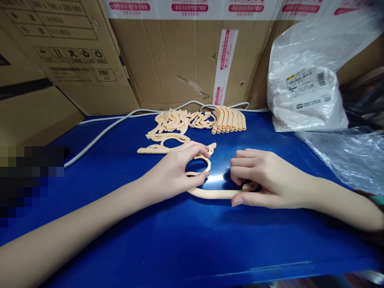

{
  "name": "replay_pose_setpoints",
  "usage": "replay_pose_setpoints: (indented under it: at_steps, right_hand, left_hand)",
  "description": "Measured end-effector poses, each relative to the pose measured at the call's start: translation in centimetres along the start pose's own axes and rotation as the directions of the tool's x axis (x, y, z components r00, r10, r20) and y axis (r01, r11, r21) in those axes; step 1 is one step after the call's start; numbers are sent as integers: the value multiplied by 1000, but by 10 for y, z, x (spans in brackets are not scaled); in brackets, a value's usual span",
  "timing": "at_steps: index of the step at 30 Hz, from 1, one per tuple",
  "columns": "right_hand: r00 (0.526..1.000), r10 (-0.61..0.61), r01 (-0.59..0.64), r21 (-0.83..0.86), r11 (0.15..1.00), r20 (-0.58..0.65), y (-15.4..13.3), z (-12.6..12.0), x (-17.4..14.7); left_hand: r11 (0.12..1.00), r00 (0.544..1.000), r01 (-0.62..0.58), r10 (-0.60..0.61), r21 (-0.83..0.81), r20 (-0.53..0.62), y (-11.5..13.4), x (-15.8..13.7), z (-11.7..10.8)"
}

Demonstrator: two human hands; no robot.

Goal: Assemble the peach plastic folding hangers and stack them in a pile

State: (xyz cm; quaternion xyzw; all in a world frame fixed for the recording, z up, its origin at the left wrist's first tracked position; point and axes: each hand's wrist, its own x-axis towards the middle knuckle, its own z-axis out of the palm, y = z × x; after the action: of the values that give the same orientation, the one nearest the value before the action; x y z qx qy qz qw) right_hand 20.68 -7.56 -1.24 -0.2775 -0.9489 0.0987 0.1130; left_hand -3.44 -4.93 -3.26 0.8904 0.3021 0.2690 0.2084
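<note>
My left hand (180,166) is curled around the rounded loop of a beige plastic piece, which looks like part of a folding clothes hanger (214,195). Its smooth curved bar runs low across the blue table toward my right hand (264,176). The right thumb and bent fingers close on the bar's far end, where a small slotted tip shows under the fingers. My left palm hides where loop and bar meet, so I cannot tell if they are joined. Just beyond my left hand lie similar beige hanger pieces (154,150), flat on the table.
At the back, a jumbled pile of beige pieces (172,120) lies beside a neat row of curved arms (229,119). A white cable (105,140) runs behind them. Cardboard boxes (180,60) wall the rear. A plastic bag (306,88) stands at the right.
</note>
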Motion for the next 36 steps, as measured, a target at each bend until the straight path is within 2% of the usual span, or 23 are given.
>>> replay_pose_setpoints:
  at_steps: [18,21,24,26,28,30,32,36]
  right_hand:
    - [999,-41,40,-39,998,-17,-3,-1,2]
    - [996,-35,26,-113,993,-81,-3,-5,-1]
    - [976,7,-62,-248,967,-219,-3,-9,-4]
    - [954,41,-158,-384,910,-296,-2,-10,-5]
    - [944,77,-243,-519,819,-320,-2,-10,-6]
    - [948,124,-284,-603,746,-292,-1,-7,-7]
    - [958,164,-279,-619,734,-237,0,-4,-7]
    - [982,133,-182,-494,850,-133,-3,1,-4]
  left_hand:
    - [998,1000,-8,8,54,2,0,1,1]
    - [998,1000,1,-1,55,-2,0,0,1]
    - [999,1000,0,0,54,0,0,-1,2]
    - [999,1000,-16,16,52,2,-1,-1,1]
    - [998,999,-38,37,50,10,-2,-2,1]
    - [998,999,-45,44,53,24,-2,-2,0]
    - [997,999,-41,39,63,38,-1,-2,-1]
    - [998,998,-36,32,59,61,1,-3,-2]
